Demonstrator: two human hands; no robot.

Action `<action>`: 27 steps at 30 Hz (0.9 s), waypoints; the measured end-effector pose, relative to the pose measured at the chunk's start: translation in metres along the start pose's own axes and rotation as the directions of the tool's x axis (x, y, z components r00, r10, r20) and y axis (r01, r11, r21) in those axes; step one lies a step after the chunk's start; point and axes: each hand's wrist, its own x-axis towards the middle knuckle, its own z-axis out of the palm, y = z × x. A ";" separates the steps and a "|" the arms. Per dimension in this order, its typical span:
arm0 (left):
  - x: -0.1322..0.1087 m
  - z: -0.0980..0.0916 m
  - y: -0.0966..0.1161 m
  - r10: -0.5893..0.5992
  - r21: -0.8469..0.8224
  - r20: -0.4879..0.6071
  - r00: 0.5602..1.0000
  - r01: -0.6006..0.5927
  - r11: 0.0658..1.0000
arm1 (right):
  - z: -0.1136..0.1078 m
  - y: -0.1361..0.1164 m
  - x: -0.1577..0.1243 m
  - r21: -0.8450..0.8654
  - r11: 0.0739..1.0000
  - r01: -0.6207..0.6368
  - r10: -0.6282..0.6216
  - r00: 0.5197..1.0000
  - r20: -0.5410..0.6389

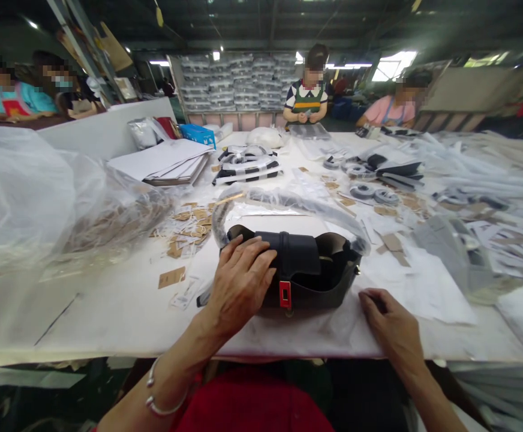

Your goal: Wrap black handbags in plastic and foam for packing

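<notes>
Resting near the table's (pixel 108 312) near edge, the right hand (pixel 390 327) lies palm down on a thin white sheet (pixel 423 288). Its fingers are nearly straight and close together, gripping nothing. Its thumb is hidden beneath the hand.

Just left of it, the left hand (pixel 241 282) lies palm down on the left end of a black handbag (pixel 315 273). The fingers (pixel 248 249) are spread and loosely bent over the bag's top edge, pressing rather than clasping. A bracelet (pixel 160 396) circles that wrist.

The handbag stands at the middle of the near edge, mouth open, with a red clasp (pixel 285 294) on its front flap. Its left side is covered by the hand. Its handle (pixel 288 201) arches behind it, wrapped in clear film that blurs the outline.

Farther left, brown paper tags (pixel 189 225) lie scattered beside a big clear plastic bag (pixel 41 198), whose contents are hard to make out. Towards the far edge lie striped bundles (pixel 246 165), and a person in a striped top (pixel 307 96) works there.
</notes>
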 end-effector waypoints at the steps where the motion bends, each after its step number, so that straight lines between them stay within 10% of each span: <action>1: 0.004 0.001 -0.002 0.002 0.031 0.037 0.999 -0.004 1.000 | 0.000 0.000 -0.001 0.005 1.000 0.003 -0.003 1.000 -0.007; 13: -0.011 -0.008 0.000 0.071 0.025 -0.037 0.997 -0.070 0.997 | -0.001 -0.004 -0.007 0.061 0.998 0.028 -0.025 0.998 -0.056; 27: -0.013 -0.015 0.019 0.101 -0.020 0.172 0.980 -0.100 0.995 | 0.001 -0.001 -0.009 0.097 0.993 0.074 -0.069 0.996 -0.059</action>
